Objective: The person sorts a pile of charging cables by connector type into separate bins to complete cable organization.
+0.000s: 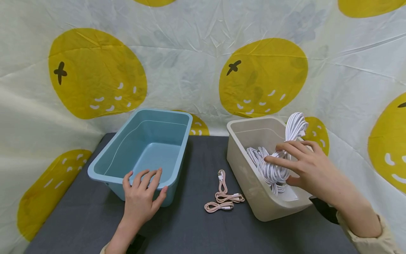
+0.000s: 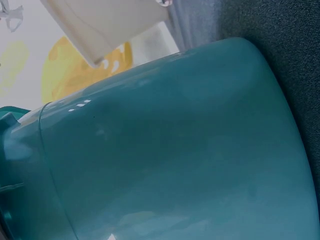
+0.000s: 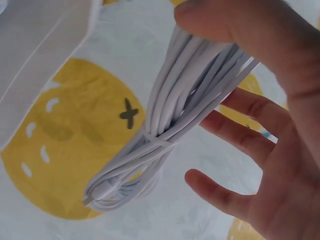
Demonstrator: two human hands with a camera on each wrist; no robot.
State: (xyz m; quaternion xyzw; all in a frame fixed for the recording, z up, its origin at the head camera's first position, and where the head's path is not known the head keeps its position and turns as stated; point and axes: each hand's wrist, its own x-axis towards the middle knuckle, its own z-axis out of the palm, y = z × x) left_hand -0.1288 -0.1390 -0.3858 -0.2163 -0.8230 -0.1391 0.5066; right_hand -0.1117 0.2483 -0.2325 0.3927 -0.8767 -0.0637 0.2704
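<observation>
My right hand (image 1: 312, 167) pinches a long coil of white cable (image 1: 295, 127), tied round its middle, over the beige bin. In the right wrist view the thumb lies across this white coil (image 3: 165, 120), some fingers are spread apart from it, and a plug shows near its far end. More white cable (image 1: 253, 155) lies inside the beige bin (image 1: 244, 173). My left hand (image 1: 141, 201) rests on the near rim of the blue bin (image 1: 187, 132), fingers reaching over the edge. Only the bin's outer wall (image 2: 175, 140) fills most of the left wrist view; that hand is hidden there.
Three coiled pink cables (image 1: 222, 183) with white plugs lie between the two bins on the dark grey tabletop (image 1: 203, 233). Behind the table hangs a pale cloth (image 1: 184, 70) printed with yellow fruit shapes.
</observation>
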